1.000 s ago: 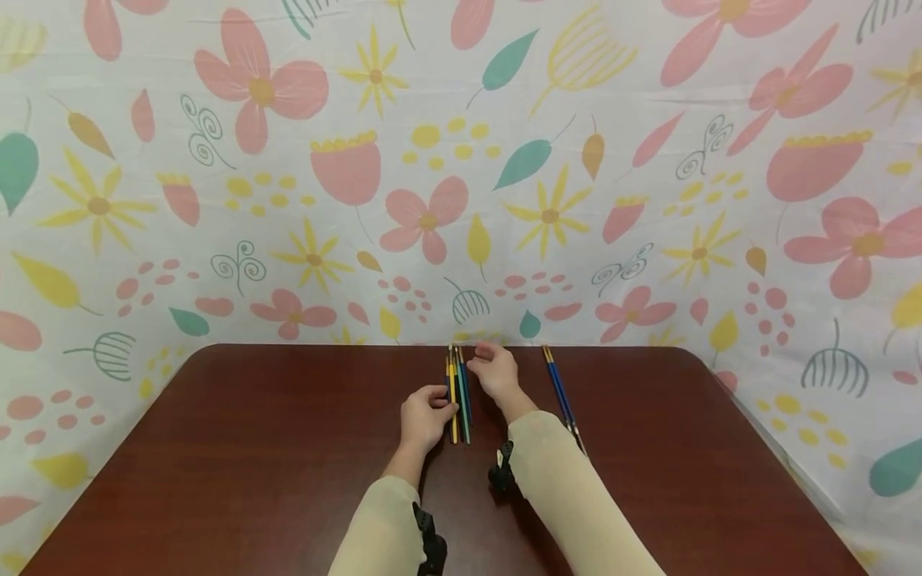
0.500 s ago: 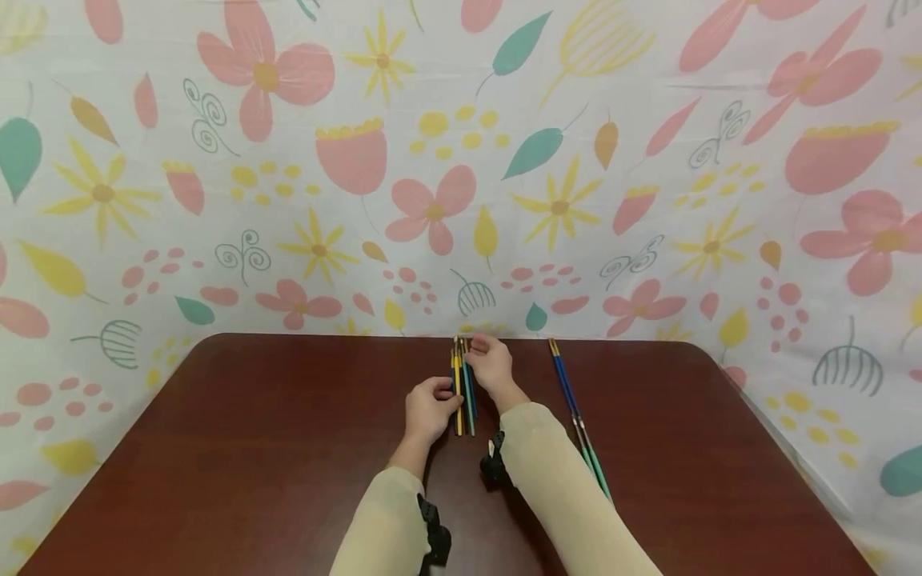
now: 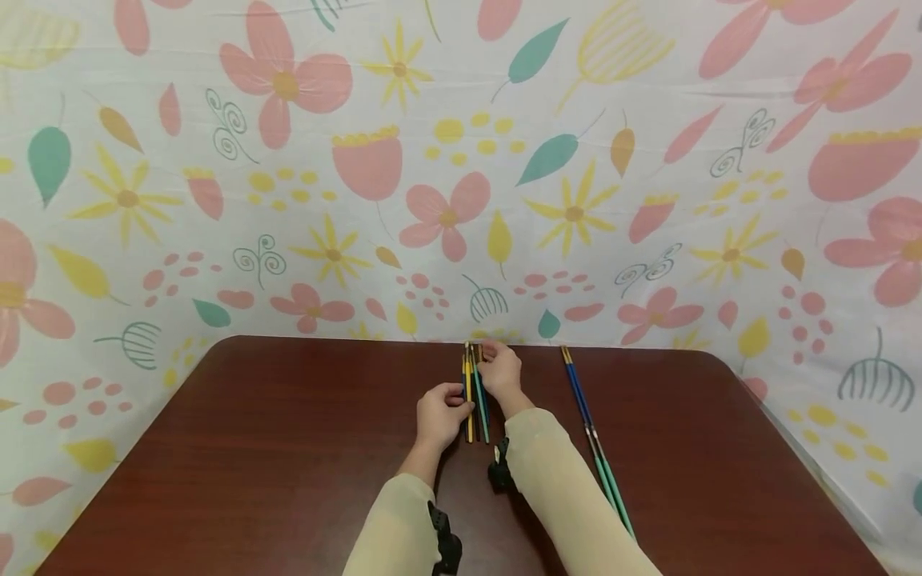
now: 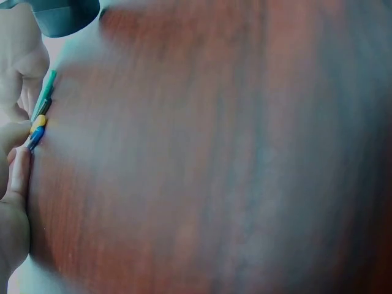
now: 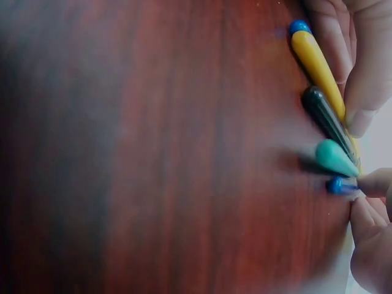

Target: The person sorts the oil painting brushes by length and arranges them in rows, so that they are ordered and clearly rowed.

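A small bunch of slim paintbrushes lies at the far middle of the table, handle ends toward me. It includes a yellow paintbrush [image 3: 470, 420], a teal paintbrush [image 3: 483, 416], a black paintbrush [image 5: 327, 119] and blue ones. My left hand [image 3: 441, 416] holds the bunch's left side, its thumb on the yellow handle beside a blue paintbrush [image 4: 37, 136]. Farther up, my right hand [image 3: 502, 374] pinches the right side, at the blue paintbrush [image 5: 340, 185] next to the teal one. The fingers partly hide the bristle ends.
On the right of the wooden table [image 3: 288, 448], two blue paintbrushes [image 3: 576, 388] lie side by side, with two green paintbrushes [image 3: 608, 480] in line below them, partly behind my right sleeve. A flower-patterned cloth [image 3: 403, 296] hangs behind the far edge.
My right hand has moved slightly left, its fingers closing in on the bunch's right side. The left hand stays at the bunch. The head view has shifted, showing more of the green paintbrushes.
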The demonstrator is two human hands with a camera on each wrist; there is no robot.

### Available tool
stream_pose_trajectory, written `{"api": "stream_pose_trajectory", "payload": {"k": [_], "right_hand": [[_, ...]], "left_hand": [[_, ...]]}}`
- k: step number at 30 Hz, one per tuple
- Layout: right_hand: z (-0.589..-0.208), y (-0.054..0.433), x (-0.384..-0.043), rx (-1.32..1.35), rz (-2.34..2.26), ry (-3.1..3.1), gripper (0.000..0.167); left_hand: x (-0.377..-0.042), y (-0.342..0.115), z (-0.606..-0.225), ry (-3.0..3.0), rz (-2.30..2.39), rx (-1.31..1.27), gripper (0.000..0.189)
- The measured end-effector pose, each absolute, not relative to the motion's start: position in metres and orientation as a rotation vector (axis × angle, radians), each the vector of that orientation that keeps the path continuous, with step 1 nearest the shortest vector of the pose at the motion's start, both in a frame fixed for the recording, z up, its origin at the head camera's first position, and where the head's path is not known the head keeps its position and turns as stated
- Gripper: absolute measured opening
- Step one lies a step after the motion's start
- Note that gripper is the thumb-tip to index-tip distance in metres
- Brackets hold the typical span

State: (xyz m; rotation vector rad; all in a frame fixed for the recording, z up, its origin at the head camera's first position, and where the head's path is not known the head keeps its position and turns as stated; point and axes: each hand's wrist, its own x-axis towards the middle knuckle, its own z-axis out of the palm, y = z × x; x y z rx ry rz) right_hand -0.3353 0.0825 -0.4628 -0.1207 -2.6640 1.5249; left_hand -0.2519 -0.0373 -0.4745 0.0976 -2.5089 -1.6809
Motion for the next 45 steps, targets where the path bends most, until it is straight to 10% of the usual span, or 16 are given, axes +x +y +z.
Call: {"api": "stream_pose_trajectory", "payload": {"k": [45], "right_hand": [[-0.446,0.107,-0.321,-0.358,1.867,-2.338,0.038]], "left_hand": [[-0.248,-0.036,-0.472,-2.505,-1.678,0.091,0.032]]}}
